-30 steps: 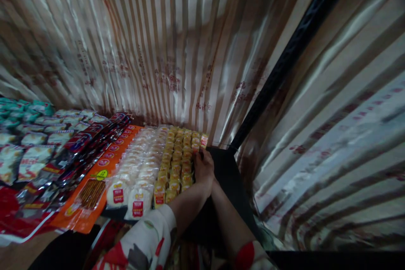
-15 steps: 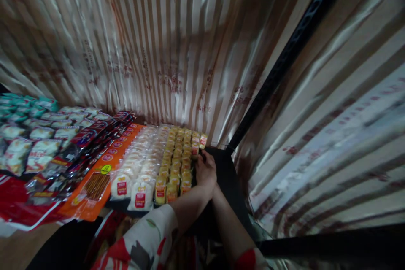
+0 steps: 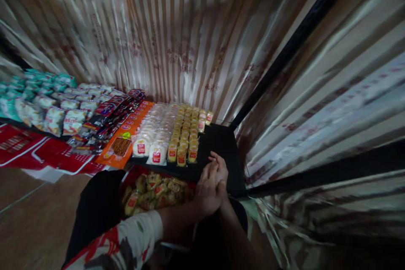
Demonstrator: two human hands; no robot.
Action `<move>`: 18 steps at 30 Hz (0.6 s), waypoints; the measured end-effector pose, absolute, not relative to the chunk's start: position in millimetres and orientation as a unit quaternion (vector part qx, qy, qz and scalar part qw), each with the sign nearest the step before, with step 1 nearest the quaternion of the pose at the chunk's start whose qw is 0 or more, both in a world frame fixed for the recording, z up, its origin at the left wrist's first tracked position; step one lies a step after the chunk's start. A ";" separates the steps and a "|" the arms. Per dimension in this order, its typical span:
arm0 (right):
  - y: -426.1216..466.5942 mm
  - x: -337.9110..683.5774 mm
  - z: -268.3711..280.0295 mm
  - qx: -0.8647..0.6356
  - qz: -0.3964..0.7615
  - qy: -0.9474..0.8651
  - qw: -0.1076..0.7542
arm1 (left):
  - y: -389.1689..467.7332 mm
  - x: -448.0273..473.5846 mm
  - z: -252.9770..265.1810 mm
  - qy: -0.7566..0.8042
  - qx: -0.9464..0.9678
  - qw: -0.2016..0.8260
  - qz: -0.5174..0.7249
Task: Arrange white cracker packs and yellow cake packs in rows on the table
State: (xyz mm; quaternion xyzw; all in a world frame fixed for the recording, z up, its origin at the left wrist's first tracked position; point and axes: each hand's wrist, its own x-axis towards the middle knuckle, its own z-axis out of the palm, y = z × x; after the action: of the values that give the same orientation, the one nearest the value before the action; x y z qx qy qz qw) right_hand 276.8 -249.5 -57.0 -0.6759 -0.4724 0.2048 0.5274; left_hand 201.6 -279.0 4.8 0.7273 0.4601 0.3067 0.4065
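Observation:
My left hand (image 3: 206,190) and my right hand (image 3: 223,172) are together above the front right part of the black shelf (image 3: 218,139). The left hand lies across the right, its fingers fairly straight. Parts of the right hand are hidden, but its fingers look extended too. Nothing shows in either hand. Just left of them stand rows of small yellow wrapped cakes (image 3: 181,156) with red labels. Below, by my lap, a red box (image 3: 124,183) holds many loose yellow packs (image 3: 153,192), partly covered by my left forearm.
Left of the yellow rows are white round packs (image 3: 156,154), an orange bag of stick snacks (image 3: 120,145), dark packets (image 3: 107,114), white bags (image 3: 74,120) and green bags (image 3: 39,80). A striped foil sheet (image 3: 177,42) hangs behind. A black post (image 3: 268,71) rises at the corner.
Both hands have moved back from the right side of the yellow rows towards me and come together. The view has tilted down, and the box of loose yellow packs now shows.

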 end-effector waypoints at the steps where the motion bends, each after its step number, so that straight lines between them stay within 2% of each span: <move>1: -259.6 273.1 -57.3 -0.674 0.209 -0.467 0.532 | -291.5 188.6 2.2 0.445 0.734 0.410 0.308; 4: -291.1 251.9 -61.9 -0.655 0.232 -0.478 0.537 | -322.3 150.2 -15.0 0.426 0.741 0.421 0.303; 7: -316.6 222.5 -71.6 -0.638 0.260 -0.522 0.502 | -342.9 116.7 -37.9 0.422 0.742 0.432 0.292; 14: -305.8 191.3 -92.7 -0.644 0.302 -0.650 0.269 | -335.2 66.5 -73.7 0.556 0.648 0.461 0.240; 18: -290.2 185.6 -101.3 -0.638 0.326 -0.679 0.157 | -308.6 44.7 -88.0 0.664 0.631 0.395 0.073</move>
State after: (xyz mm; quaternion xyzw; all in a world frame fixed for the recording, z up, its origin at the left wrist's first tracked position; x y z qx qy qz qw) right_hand 185.6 -290.2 -101.3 -0.6384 -0.6794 0.3259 0.1569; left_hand 44.7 -308.6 -88.0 0.6305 0.6642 0.0735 0.3949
